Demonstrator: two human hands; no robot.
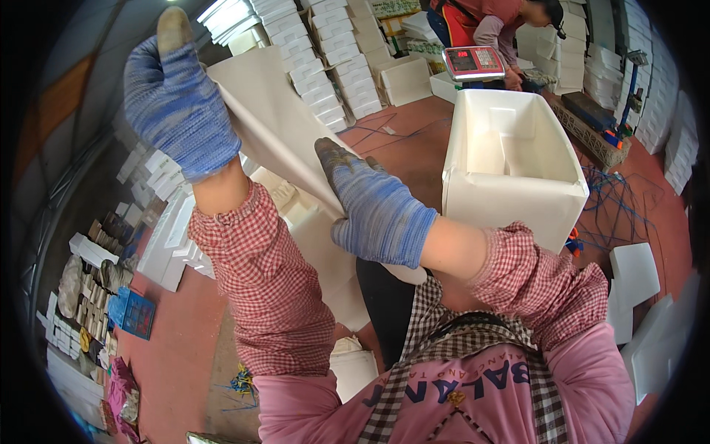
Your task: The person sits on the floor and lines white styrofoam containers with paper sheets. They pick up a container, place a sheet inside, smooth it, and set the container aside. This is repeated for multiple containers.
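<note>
A white flexible sheet (pixel 277 105) rises in front of me, its near edge curled over in a long fold. At the upper left end of that fold is my left hand (pixel 180 105), in a blue knitted glove. One digit with a soiled tip points up, and the grasp on the sheet is partly hidden. My right hand (pixel 383 208), in a matching stained glove, holds the lower end, thumb below and fingers over the edge. Beneath the sheet are white surfaces and a partly hidden white box (pixel 316 244). To the right stands an open, white-lined box (pixel 516 208).
A scale with a lit display (pixel 474 64) stands beyond the lined box, near a bending person (pixel 488 28). Stacked white foam boxes (pixel 321 66) line the back. Blue strapping (pixel 615 200) lies loose on the red floor. A blue crate (pixel 136 313) sits at left.
</note>
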